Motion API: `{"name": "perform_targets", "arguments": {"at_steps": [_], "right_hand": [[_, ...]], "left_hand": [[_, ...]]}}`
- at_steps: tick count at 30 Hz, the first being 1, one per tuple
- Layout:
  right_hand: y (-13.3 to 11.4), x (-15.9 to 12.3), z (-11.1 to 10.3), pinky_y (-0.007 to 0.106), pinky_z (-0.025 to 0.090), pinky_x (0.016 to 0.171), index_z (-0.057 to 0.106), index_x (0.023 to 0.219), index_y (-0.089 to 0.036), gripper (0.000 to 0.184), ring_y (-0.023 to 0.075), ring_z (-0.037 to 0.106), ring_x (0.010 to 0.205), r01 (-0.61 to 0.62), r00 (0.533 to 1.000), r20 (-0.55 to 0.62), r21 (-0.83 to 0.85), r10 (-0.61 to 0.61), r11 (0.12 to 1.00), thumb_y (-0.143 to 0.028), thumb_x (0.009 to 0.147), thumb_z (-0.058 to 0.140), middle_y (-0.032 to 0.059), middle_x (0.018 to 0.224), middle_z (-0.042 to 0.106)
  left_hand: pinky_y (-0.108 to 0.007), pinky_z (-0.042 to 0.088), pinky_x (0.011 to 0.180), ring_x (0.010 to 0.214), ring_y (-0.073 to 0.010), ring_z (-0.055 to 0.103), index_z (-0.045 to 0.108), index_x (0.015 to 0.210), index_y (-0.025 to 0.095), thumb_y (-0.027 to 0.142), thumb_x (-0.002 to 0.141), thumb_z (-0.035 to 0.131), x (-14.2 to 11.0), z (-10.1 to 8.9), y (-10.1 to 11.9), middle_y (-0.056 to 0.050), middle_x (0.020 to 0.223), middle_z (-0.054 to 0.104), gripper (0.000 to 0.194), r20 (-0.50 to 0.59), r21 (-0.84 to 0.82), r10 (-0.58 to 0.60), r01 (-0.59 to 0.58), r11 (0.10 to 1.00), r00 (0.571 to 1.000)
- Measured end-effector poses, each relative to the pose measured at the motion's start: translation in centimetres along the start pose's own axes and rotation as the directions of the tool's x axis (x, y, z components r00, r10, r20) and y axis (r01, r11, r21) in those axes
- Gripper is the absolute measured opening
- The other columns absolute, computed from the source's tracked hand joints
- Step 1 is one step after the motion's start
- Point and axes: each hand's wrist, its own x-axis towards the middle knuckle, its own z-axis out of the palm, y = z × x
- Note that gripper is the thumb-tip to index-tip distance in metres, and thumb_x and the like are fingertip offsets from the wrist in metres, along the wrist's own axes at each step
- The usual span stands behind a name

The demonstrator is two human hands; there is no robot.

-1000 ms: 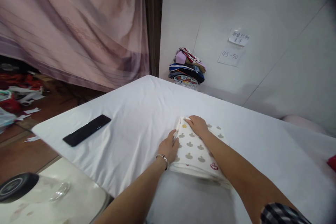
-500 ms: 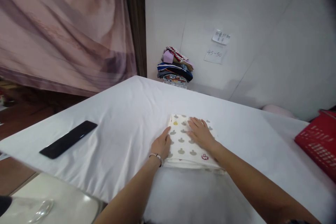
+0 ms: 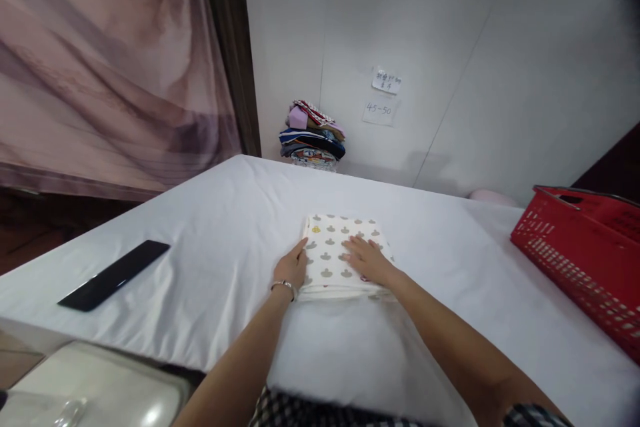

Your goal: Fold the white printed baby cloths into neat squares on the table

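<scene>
A folded white cloth [image 3: 330, 257] printed with grey motifs and one yellow figure lies near the middle of the white-covered table [image 3: 210, 233]. My right hand [image 3: 369, 259] rests flat on top of it, fingers spread. Along the cloth's left edge, my left hand [image 3: 291, 267] touches its side, with the fingers partly hidden and a bracelet on the wrist. Neither hand grips the cloth. Several layers show at its near edge.
A long black flat object [image 3: 115, 275] lies at the table's left. To the right stands a red plastic basket [image 3: 580, 247]. Folded clothes [image 3: 313, 137] are piled against the back wall, beside two paper notes [image 3: 379, 110]. A pink curtain [image 3: 110, 67] hangs at left.
The view has shifted to the right, bringing more of the red basket in. My right hand has slid slightly toward the near part of the cloth; my left hand stays at its edge.
</scene>
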Motion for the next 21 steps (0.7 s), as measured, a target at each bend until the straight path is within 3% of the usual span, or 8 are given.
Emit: {"name": "perform_targets", "arguments": {"at_steps": [3,7,11,15,17,21], "right_hand": [[0.5,-1.8,-0.4,0.048,0.015,0.106,0.042,0.129,-0.028,0.049,0.0222,0.026,0.131,-0.044,0.986,-0.154,0.079,0.056,0.996,-0.05,0.089,0.028,0.0049,0.14,0.036],[1.7,-6.0,-0.1,0.042,0.031,0.1,0.057,0.113,-0.027,0.041,0.022,0.047,0.115,-0.063,0.928,-0.347,0.213,0.136,0.975,-0.047,0.087,0.033,0.0034,0.121,0.056],[3.0,-10.2,1.2,0.038,0.037,0.097,0.061,0.108,-0.025,0.038,0.0212,0.049,0.113,-0.035,0.874,-0.457,0.28,0.165,0.959,-0.047,0.085,0.041,0.0043,0.117,0.058],[3.5,-11.8,1.9,0.04,0.034,0.1,0.06,0.112,-0.025,0.038,0.0214,0.045,0.117,0.028,0.882,-0.466,0.201,0.07,0.979,-0.044,0.084,0.043,0.0044,0.119,0.058],[3.4,-11.6,1.7,0.042,0.033,0.1,0.058,0.114,-0.025,0.038,0.0228,0.044,0.118,0.039,0.904,-0.426,0.146,0.028,0.988,-0.044,0.084,0.043,0.0043,0.12,0.057],[2.3,-10.0,0.6,0.041,0.033,0.099,0.057,0.114,-0.025,0.036,0.023,0.043,0.118,0.156,0.931,-0.337,0.018,-0.141,0.988,-0.041,0.087,0.04,0.0046,0.119,0.057]], "left_hand": [[-0.029,0.044,0.082,0.093,-0.0178,0.059,0.046,0.127,0.032,0.033,0.087,0.034,0.1,0.3,-0.2,0.0,0.103,0.065,0.042,-0.032,-0.049,0.028,-0.03,0.998,0.999],[-0.026,0.045,0.085,0.091,-0.0154,0.059,0.049,0.125,0.026,0.039,0.086,0.039,-0.3,0.5,-0.3,0.0,0.104,0.064,0.042,-0.097,-0.131,0.016,-0.029,0.991,0.995],[-0.027,0.044,0.089,0.099,-0.0154,0.055,0.05,0.122,0.024,0.043,0.085,0.04,-2.1,0.2,-0.2,-0.002,0.121,0.054,0.043,-0.214,-0.099,0.118,-0.142,0.985,0.97],[-0.031,0.033,0.102,0.118,-0.0178,0.041,0.053,0.118,0.024,0.038,0.086,0.043,-5.0,-0.1,-0.2,-0.003,0.127,0.049,0.037,-0.253,0.094,0.381,-0.369,0.924,0.889],[-0.034,0.031,0.103,0.12,-0.0193,0.04,0.054,0.117,0.025,0.037,0.084,0.046,-6.1,-0.1,-0.3,-0.004,0.127,0.049,0.036,-0.171,0.165,0.466,-0.441,0.882,0.868],[-0.038,0.031,0.102,0.121,-0.0216,0.038,0.056,0.114,0.025,0.037,0.083,0.049,-7.1,-0.4,-0.4,-0.005,0.129,0.048,0.034,-0.027,0.245,0.516,-0.495,0.834,0.856]]}}
